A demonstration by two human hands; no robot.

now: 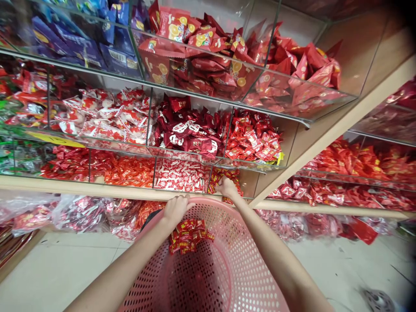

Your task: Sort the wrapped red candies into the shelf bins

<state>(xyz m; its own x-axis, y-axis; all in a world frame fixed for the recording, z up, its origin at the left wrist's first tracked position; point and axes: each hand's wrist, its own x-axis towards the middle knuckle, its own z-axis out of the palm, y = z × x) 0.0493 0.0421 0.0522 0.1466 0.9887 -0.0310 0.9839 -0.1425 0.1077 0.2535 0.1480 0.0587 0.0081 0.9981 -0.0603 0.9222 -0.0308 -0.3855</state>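
My left hand is closed over the far rim of a pink perforated plastic basket, which tilts toward me. Inside the basket, against its far left wall, lies a small pile of red and yellow wrapped candies. Reaching past the rim, my right hand is in the lowest shelf compartment at the right. Its fingers are curled in among small red and yellow wrapped candies; what they hold, if anything, is hidden. Just left of that hand is a compartment of white and red wrapped candies.
Clear-fronted shelves above hold red orange-print packets, dark red packets and purple packets. A wooden post stands right of my right arm. Plastic bags of candies sit beneath the shelf, above the pale tiled floor.
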